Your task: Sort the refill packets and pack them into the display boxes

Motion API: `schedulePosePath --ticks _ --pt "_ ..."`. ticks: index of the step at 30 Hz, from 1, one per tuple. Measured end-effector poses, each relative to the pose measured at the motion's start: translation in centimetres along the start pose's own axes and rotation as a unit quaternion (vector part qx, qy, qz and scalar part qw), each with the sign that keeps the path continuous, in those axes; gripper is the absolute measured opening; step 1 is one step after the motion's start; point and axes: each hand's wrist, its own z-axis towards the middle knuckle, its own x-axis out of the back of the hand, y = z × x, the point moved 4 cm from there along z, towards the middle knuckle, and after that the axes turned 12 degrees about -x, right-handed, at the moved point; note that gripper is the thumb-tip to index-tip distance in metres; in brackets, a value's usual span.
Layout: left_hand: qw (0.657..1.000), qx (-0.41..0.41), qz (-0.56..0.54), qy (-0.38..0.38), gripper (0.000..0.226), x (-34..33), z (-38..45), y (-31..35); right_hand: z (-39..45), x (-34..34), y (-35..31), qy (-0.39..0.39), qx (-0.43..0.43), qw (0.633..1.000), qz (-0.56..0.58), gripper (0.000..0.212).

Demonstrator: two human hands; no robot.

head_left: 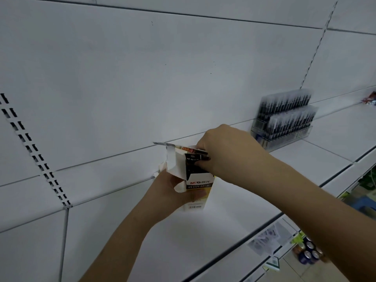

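Observation:
A small white and yellow display box (198, 185) with its top flaps open is held above the white shelf (234, 216). My left hand (168, 190) grips the box from below and behind. My right hand (225, 153) reaches in from the right and pinches black refill packets (195, 163) that stand in the box's open top. The lower parts of the packets are hidden inside the box.
A clear tiered display rack of black pens (282, 119) stands on the shelf at the back right. The white back panel has slotted uprights (34, 151) at left. Below the shelf edge at lower right are papers (270, 237) and cans (309, 253).

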Motion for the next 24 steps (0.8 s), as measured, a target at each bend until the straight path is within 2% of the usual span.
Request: schedulePosePath --ticks 3,7,9,12,16,24 --pt "1.0 0.003 -0.001 -0.003 0.043 0.1 0.0 -0.1 -0.1 0.5 0.0 -0.015 0.007 1.0 0.015 0.028" --pt "1.0 -0.011 -0.016 -0.013 0.045 0.0 0.1 0.3 -0.7 2.3 0.1 0.039 0.017 0.998 0.04 0.024" --pt "1.0 -0.01 -0.009 -0.015 0.044 -0.1 0.1 0.3 -0.7 1.8 -0.2 0.028 0.022 0.999 0.033 0.021" --pt "1.0 -0.008 -0.014 -0.006 0.045 -0.1 0.1 0.1 -0.4 0.8 -0.3 0.007 0.001 1.0 0.027 0.039" --pt "1.0 -0.018 -0.024 -0.003 0.047 -0.2 0.0 0.1 -0.1 0.7 0.4 0.012 -0.003 1.0 0.021 0.041" --pt "0.999 -0.022 -0.034 -0.005 0.048 -0.2 -0.1 0.3 0.7 -0.2 0.8 -0.145 0.018 0.984 0.106 0.035"
